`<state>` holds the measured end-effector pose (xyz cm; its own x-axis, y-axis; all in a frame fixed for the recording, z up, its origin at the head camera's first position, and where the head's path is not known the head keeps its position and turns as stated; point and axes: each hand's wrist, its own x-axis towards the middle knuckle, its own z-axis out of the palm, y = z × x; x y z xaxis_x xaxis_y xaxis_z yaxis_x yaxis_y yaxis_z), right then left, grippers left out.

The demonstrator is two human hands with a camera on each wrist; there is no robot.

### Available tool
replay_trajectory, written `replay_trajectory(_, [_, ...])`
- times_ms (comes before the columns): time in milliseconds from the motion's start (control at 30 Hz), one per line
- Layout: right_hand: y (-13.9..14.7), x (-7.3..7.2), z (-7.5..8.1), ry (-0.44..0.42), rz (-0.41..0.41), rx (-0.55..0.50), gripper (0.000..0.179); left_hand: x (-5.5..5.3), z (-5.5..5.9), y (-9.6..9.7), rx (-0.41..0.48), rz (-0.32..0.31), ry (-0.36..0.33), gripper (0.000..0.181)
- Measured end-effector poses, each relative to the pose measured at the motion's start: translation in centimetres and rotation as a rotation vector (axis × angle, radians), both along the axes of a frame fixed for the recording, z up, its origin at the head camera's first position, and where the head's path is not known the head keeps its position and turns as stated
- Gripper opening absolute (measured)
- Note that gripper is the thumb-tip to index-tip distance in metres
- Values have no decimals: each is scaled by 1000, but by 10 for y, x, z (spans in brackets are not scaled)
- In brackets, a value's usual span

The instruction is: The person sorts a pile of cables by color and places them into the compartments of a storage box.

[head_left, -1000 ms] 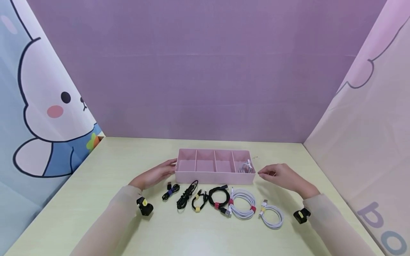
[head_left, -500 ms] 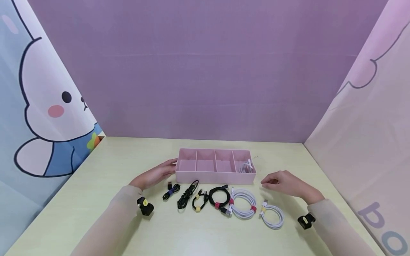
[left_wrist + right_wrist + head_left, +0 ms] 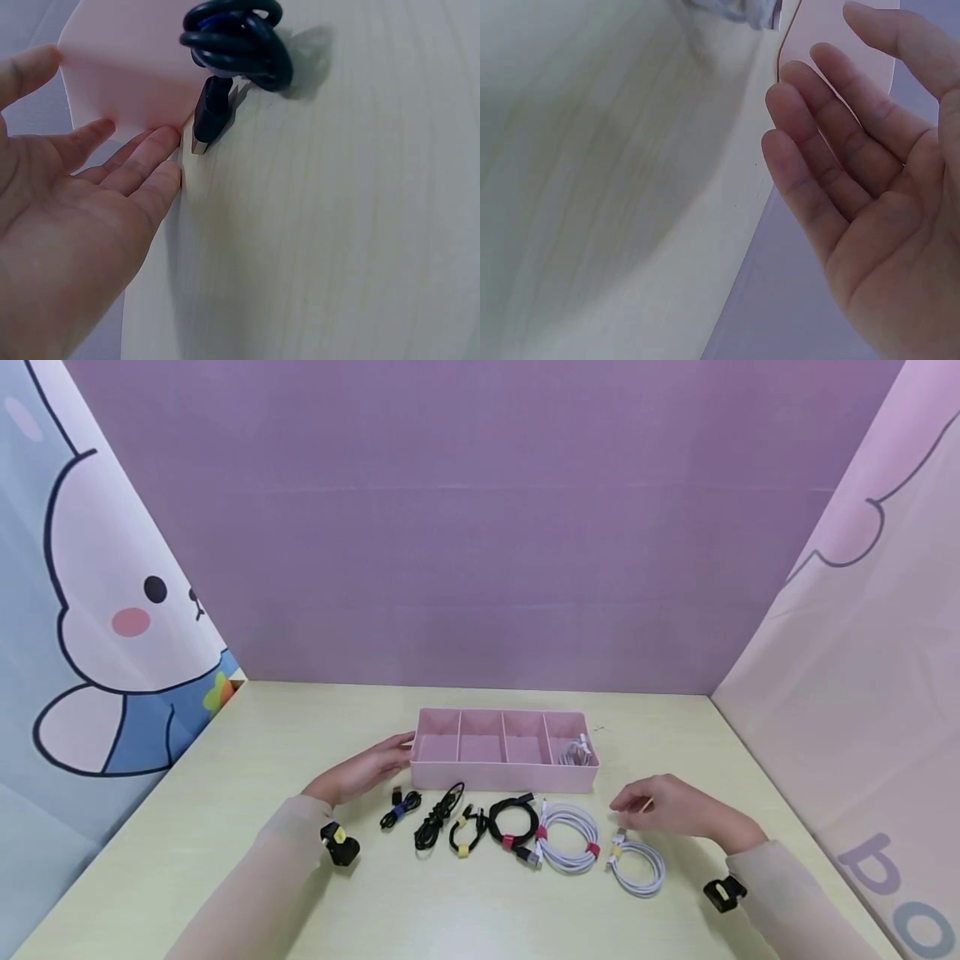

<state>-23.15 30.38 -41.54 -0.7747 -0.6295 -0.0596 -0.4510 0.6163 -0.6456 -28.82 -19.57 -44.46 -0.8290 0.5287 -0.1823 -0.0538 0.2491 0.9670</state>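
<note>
I see the left hand (image 3: 367, 770) with the fingers stretched, their tips touching the left end of the pink box (image 3: 504, 776), which stands on the table (image 3: 480, 918). The right hand (image 3: 673, 807) is free, its fingers relaxed and a little bent, near the small white cable (image 3: 639, 891) with yellow tie. Inside the rightmost compartment lies a white coil (image 3: 576, 752). Before the box, a bigger white cable (image 3: 561, 862) and four black cables (image 3: 401, 809) make a row
</note>
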Motion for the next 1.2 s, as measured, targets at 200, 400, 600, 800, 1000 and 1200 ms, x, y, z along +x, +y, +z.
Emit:
replay_trajectory(200, [1, 4, -4, -15, 16, 13, 27, 0, -2, 0, 4, 4, -4, 66])
replay_trajectory(400, [0, 6, -5, -37, 29, -6, 29, -1, -1, 0, -3, 7, -5, 66])
replay_trajectory(600, [-2, 8, -5, -43, 40, -8, 27, -2, -2, 0, -4, 7, -3, 66])
replay_trajectory(800, [-2, 10, -8, -61, 73, 1, 24, -2, -3, 0, -2, 7, -4, 63])
replay_trajectory(1000, [-1, 10, -12, -51, 100, 2, 25, -1, -2, 0, -17, 5, 2, 64])
replay_trajectory(1200, [1, 9, -16, -65, 95, -16, 29, -1, -3, 0, -17, 1, 6, 65])
